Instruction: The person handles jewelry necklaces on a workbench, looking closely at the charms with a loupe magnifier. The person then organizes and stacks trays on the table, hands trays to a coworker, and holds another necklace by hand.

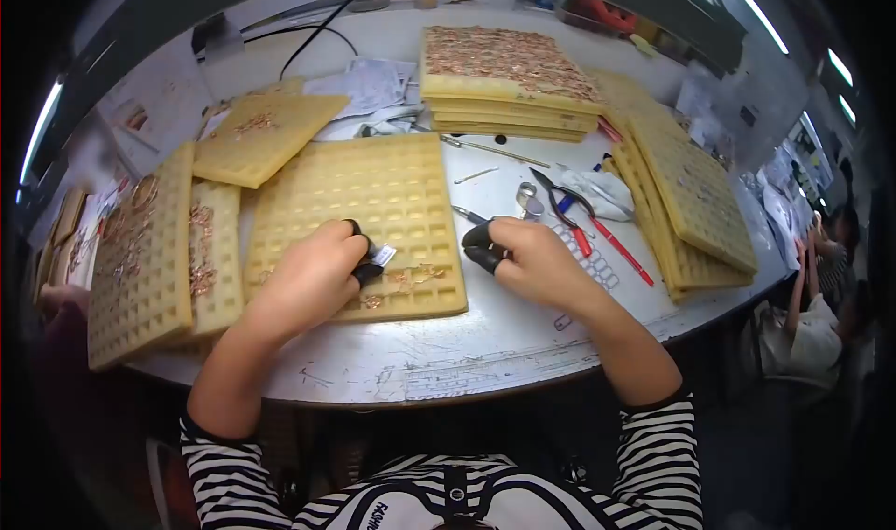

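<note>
My left hand (317,273), with black finger covers on its fingertips, is closed in a pinch over the front part of a yellow waffle-grid tray (355,180). A small white printed tag (385,256) sticks out from between its fingers. Copper-coloured small pieces (415,276) lie in the tray's front rows. Just right of this tray, my right hand (537,264) is closed too, black covers on thumb and finger; what it pinches is hidden. A slim tool with a metal tip (469,215) shows beside its fingers; I cannot tell whether it is held.
Red-handled cutters (588,215), a metal ring-shaped piece (528,200) and thin rods (499,149) lie on the white table (448,353). Yellow trays are stacked at the back (513,110), right (695,189) and left (140,250). Other people sit at the right (807,329).
</note>
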Demonstrator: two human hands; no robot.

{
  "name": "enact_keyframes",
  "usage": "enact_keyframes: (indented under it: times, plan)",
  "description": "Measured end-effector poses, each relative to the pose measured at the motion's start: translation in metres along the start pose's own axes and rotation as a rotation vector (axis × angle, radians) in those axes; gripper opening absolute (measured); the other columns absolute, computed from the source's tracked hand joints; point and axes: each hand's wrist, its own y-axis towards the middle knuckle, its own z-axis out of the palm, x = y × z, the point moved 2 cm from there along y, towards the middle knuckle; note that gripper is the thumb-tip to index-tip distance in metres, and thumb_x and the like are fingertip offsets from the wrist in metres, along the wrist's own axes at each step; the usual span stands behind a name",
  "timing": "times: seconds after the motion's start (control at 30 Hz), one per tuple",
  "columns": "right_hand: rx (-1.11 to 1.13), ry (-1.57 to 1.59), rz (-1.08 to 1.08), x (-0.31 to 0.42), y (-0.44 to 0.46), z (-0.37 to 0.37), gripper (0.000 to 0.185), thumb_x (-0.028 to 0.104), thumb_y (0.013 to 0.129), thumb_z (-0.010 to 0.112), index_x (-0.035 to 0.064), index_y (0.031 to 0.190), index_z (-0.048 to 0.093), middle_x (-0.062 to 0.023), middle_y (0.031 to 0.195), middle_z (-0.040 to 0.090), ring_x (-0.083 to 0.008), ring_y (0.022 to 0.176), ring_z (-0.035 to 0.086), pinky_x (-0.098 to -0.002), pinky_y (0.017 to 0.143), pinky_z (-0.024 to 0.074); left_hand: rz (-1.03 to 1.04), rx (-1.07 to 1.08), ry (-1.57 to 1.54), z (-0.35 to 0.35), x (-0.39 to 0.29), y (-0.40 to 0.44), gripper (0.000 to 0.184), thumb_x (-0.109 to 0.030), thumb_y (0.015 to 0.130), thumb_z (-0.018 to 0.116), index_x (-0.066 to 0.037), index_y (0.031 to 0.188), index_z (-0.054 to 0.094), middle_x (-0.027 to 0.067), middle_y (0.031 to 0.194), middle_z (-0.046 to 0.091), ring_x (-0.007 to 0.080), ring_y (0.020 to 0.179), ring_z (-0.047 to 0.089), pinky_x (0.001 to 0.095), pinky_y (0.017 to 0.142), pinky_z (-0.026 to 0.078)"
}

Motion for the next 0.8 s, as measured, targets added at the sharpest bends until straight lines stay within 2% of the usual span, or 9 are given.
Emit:
enact_keyframes:
  times: [0.03, 0.07, 0.3, 0.37, 0.5, 0.6, 0.63, 0.7, 0.8]
  plan:
    - [-0.039, -0.162, -0.140, 0.005, -0.002, 0.000, 0.012, -0.002, 0.066, 0.051, 0.0006, 0.077, 0.053, -0.0106, 0.070, 0.052, -0.0256, 0.063, 0.053, -0.0336, 0.054, 0.0412, -0.006, -0.020, -0.001, 0.004, 0.003, -0.002, 0.010, -0.002, 0.065, 0.054, -0.001, 0.075, 0.053, 0.0147, 0.081, 0.050, 0.0318, 0.080, 0.050, 0.0388, 0.069, 0.044]
    - [-0.055, -0.194, -0.204, 0.000, -0.002, 0.005, 0.009, 0.000, 0.063, 0.053, 0.0010, 0.071, 0.049, -0.0120, 0.070, 0.049, -0.0310, 0.065, 0.051, -0.0373, 0.056, 0.0419, 0.037, -0.071, -0.006, 0.008, 0.005, -0.004, 0.011, -0.001, 0.063, 0.055, -0.001, 0.074, 0.052, 0.0147, 0.081, 0.050, 0.0319, 0.080, 0.049, 0.0389, 0.069, 0.043]
    - [-0.001, -0.295, -0.274, 0.004, -0.004, 0.002, 0.009, -0.001, 0.060, 0.052, 0.0020, 0.068, 0.048, -0.0101, 0.069, 0.049, -0.0288, 0.065, 0.052, -0.0374, 0.055, 0.0432, 0.021, -0.054, 0.032, 0.006, -0.004, -0.008, 0.015, 0.000, 0.061, 0.057, 0.000, 0.074, 0.051, 0.0143, 0.080, 0.049, 0.0316, 0.081, 0.048, 0.0387, 0.068, 0.043]
    - [0.002, -0.309, -0.254, 0.005, -0.002, 0.003, 0.008, -0.001, 0.060, 0.052, 0.0017, 0.067, 0.048, -0.0105, 0.068, 0.048, -0.0295, 0.065, 0.051, -0.0382, 0.056, 0.0426, 0.032, -0.096, 0.058, 0.009, -0.001, -0.009, 0.013, -0.001, 0.062, 0.056, 0.000, 0.074, 0.051, 0.0142, 0.080, 0.049, 0.0314, 0.082, 0.048, 0.0388, 0.069, 0.043]
    - [0.036, -0.289, -0.227, 0.011, -0.003, 0.001, 0.010, -0.002, 0.060, 0.053, 0.0002, 0.069, 0.049, -0.0131, 0.070, 0.049, -0.0316, 0.064, 0.050, -0.0386, 0.056, 0.0412, 0.003, -0.032, -0.030, 0.007, 0.000, -0.010, 0.013, -0.004, 0.065, 0.053, 0.000, 0.078, 0.054, 0.0158, 0.086, 0.050, 0.0321, 0.084, 0.049, 0.0389, 0.071, 0.043]
    - [0.028, -0.326, -0.208, 0.022, -0.002, 0.003, 0.008, 0.000, 0.066, 0.057, -0.0004, 0.073, 0.054, -0.0143, 0.067, 0.050, -0.0328, 0.063, 0.050, -0.0383, 0.054, 0.0386, 0.078, -0.138, -0.105, 0.010, 0.008, -0.015, 0.010, -0.005, 0.067, 0.053, 0.000, 0.075, 0.055, 0.0159, 0.082, 0.052, 0.0316, 0.084, 0.051, 0.0392, 0.071, 0.045]
    - [-0.015, -0.310, -0.229, 0.028, -0.002, 0.004, 0.009, -0.001, 0.065, 0.058, -0.0009, 0.073, 0.054, -0.0142, 0.067, 0.050, -0.0330, 0.063, 0.050, -0.0384, 0.054, 0.0383, 0.097, -0.135, -0.075, 0.012, 0.010, -0.015, 0.009, -0.005, 0.067, 0.052, 0.000, 0.074, 0.056, 0.0158, 0.081, 0.053, 0.0315, 0.083, 0.051, 0.0389, 0.071, 0.045]
    - [0.044, -0.393, -0.210, 0.024, -0.003, 0.006, 0.009, -0.002, 0.065, 0.057, -0.0019, 0.073, 0.053, -0.0152, 0.065, 0.048, -0.0336, 0.062, 0.049, -0.0390, 0.054, 0.0374, 0.070, -0.174, -0.102, 0.017, 0.012, -0.014, 0.010, -0.006, 0.068, 0.053, 0.001, 0.075, 0.056, 0.0156, 0.082, 0.053, 0.0308, 0.083, 0.051, 0.0390, 0.071, 0.045]
    - [-0.003, -0.335, -0.231, 0.026, -0.004, 0.009, 0.014, -0.007, 0.054, 0.048, -0.0035, 0.065, 0.042, -0.0170, 0.062, 0.041, -0.0357, 0.057, 0.043, -0.0421, 0.050, 0.0331, 0.017, -0.161, -0.104, 0.013, 0.015, -0.017, 0.011, -0.005, 0.068, 0.053, 0.001, 0.075, 0.056, 0.0154, 0.083, 0.052, 0.0305, 0.084, 0.051, 0.0394, 0.071, 0.044]
